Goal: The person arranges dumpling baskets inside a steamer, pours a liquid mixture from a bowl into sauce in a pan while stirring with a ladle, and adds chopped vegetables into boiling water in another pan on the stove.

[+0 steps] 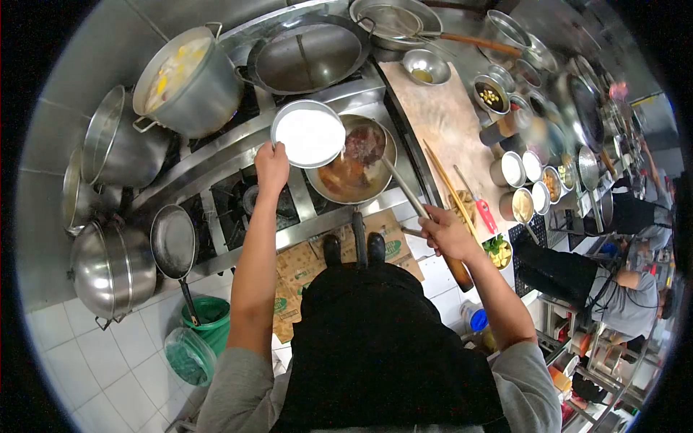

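My left hand grips the rim of a round metal bowl filled with something white. The bowl is held over the upper left side of a wok on the stove. My right hand is closed around the handle of a long ladle, whose wooden end points down toward my right forearm. The ladle's head is in or just over the wok and shows dark brown contents. Reddish-brown food and liquid lie in the wok, partly hidden by the bowl.
A large pot and an empty wok stand at the back burners. A pan lies at left. On the right are a board, chopsticks, a red-handled knife and several containers. People stand farther right.
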Demonstrator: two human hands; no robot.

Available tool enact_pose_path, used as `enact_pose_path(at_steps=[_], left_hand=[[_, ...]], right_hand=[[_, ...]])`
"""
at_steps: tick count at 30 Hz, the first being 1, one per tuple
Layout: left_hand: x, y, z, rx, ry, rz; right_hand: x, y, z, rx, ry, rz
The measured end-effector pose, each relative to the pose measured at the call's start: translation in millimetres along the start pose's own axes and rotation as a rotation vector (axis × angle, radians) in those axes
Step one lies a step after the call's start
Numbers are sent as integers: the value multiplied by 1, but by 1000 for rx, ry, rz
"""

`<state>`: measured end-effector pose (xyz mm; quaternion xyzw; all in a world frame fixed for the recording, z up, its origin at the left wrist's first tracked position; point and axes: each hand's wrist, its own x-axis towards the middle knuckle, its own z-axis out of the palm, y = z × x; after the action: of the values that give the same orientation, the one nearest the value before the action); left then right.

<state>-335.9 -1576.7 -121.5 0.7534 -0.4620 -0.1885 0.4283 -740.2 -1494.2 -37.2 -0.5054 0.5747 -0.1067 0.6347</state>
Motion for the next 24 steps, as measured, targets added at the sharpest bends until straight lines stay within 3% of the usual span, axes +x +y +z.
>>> enact_pose_path(at_steps=[4, 10, 14, 17, 18, 21, 24], left_hand=[[5, 6, -2, 13, -45, -30], [4, 28, -11, 11, -12, 45], [9, 22, -9, 12, -29, 42], [15, 14, -4, -64, -34, 41], [16, 10, -2, -95, -33, 47], [17, 14, -6, -73, -63, 22], [16, 17, -10, -74, -82, 1]], right_hand=[[-10, -9, 2, -202, 151, -60], [14, 34, 12, -654, 383, -473], [38, 65, 40, -720, 360, -274], [45, 92, 71, -479, 357, -455], [35, 71, 75, -131, 122, -78], [27, 53, 70, 620, -92, 156], [10, 24, 67, 515, -50, 147]])
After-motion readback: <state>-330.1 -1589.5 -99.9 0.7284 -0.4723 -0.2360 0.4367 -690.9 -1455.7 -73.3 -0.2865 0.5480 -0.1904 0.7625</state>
